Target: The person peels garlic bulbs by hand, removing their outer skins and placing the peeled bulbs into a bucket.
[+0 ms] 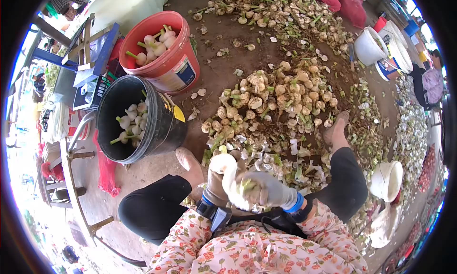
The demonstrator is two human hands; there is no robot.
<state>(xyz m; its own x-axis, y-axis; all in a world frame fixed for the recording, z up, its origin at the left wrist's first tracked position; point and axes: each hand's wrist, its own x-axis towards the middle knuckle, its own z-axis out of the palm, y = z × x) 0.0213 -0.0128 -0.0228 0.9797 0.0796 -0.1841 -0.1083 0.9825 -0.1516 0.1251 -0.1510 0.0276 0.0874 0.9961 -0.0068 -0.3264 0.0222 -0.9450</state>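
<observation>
Both my hands wear pale gloves and meet above my lap. My left hand (217,181) is closed around a white garlic bulb (220,163) with a short green stem. Beside it, my right hand (266,188) is blurred, its fingers curled at a pale strip of peel (230,178); what lies inside them is hard to make out. Ahead on the ground is a pile of unpeeled garlic (290,90), with loose peels (266,162) between it and my hands.
A black bucket (164,126) and a red bucket (183,59), both holding peeled bulbs, stand at the left. More garlic (285,7) lies farther ahead. White buckets (371,46) stand at the back right, and a white container (386,181) is at the right.
</observation>
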